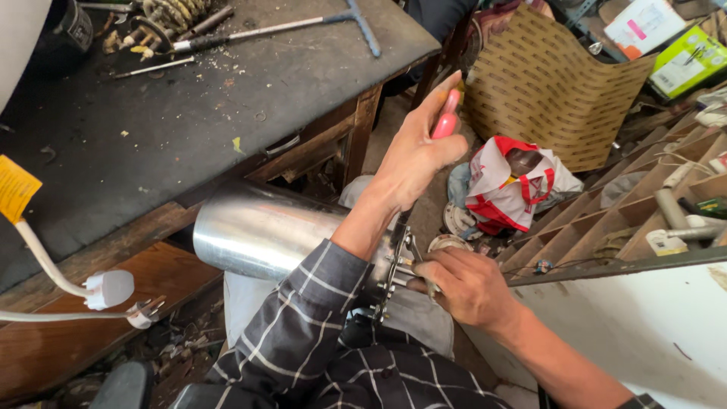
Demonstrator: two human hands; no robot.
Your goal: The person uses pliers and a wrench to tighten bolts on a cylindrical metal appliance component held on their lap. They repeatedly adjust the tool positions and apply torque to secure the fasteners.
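Two hands busy: my left hand (415, 155) grips the pink-handled screwdriver (445, 117), right hand (463, 285) pinches the slippery, rigid steel cylinder (261, 231) at its end plate

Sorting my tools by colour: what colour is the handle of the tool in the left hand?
Pink-red; the tool handle shows in the head view, gripped by the left hand.

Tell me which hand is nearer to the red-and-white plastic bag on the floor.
Left. The left hand, gripping a pink-handled tool, is just beside the red-and-white bag; the right hand is lower, at the metal cylinder's end.
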